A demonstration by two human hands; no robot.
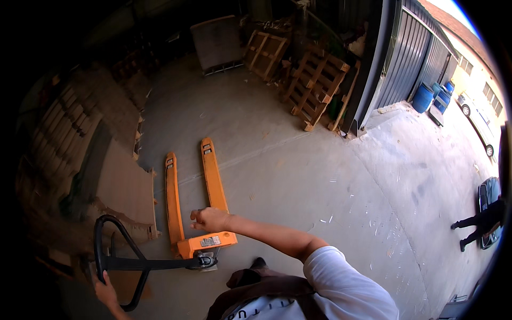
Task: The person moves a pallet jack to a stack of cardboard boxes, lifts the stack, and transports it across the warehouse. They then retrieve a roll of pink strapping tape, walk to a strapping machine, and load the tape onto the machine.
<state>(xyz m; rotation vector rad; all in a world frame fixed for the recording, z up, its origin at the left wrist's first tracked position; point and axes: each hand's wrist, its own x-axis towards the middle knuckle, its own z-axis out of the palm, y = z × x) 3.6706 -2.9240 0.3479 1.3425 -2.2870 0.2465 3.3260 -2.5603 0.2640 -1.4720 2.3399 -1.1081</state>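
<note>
An orange pallet jack (213, 184) stands on the concrete floor in front of me, its two forks pointing away. Its black loop handle (141, 263) leans over to the left. Around the near lower side of that loop, my left hand (106, 291) is closed; some of its fingers are hidden behind the bar. My right hand (210, 220) hangs in the air above the base of the forks, with its fingers loosely bent and apart. Nothing shows in it, and it appears clear of the jack.
Stacked cardboard (125, 181) stands close on the left. Wooden pallets (317, 82) lean near a dark post, beside a grey upright board (217, 42). Outside on the right are blue barrels (423, 98), parked cars (476, 120) and a person in dark clothes (480, 221).
</note>
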